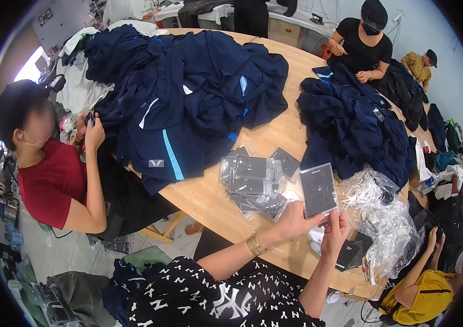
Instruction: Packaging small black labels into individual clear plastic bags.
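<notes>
Upright over the table, a clear plastic sleeve with a dark card inside [318, 191] is held by its lower edge. My left hand [296, 220], below a gold band at the wrist, closes its thumb and fingers on the lower left corner. The lower right corner is pinched by my right hand [336, 231]. Just left of my hands lies a loose pile of similar clear sleeves [250, 175] with dark cards. A crumpled clear plastic bag [381, 218] with white pieces in it lies to the right, beside several black cards [350, 253].
Navy garments [193, 98] heap across the wooden table [199, 210] at far left, with a second heap [351, 120] at far right. People work around it: one in red [52, 185], one in black [365, 43], one in yellow [425, 294].
</notes>
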A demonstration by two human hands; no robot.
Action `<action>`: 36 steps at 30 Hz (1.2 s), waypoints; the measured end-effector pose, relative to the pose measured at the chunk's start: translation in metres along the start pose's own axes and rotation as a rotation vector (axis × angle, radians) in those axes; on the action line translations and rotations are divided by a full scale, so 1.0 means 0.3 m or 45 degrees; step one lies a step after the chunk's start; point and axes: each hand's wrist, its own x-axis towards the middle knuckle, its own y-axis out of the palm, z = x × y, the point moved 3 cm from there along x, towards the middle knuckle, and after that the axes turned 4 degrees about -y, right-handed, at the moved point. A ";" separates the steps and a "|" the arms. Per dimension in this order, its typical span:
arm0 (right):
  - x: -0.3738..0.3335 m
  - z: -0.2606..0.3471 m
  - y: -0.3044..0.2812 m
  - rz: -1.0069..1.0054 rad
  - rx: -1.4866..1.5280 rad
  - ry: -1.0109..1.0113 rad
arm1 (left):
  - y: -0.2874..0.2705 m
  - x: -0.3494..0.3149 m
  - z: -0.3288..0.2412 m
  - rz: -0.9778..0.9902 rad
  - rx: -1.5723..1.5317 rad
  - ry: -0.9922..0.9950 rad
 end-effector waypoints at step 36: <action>-0.065 -0.132 0.048 0.173 -0.492 0.119 | -0.104 -0.093 0.194 -0.073 -0.143 -0.245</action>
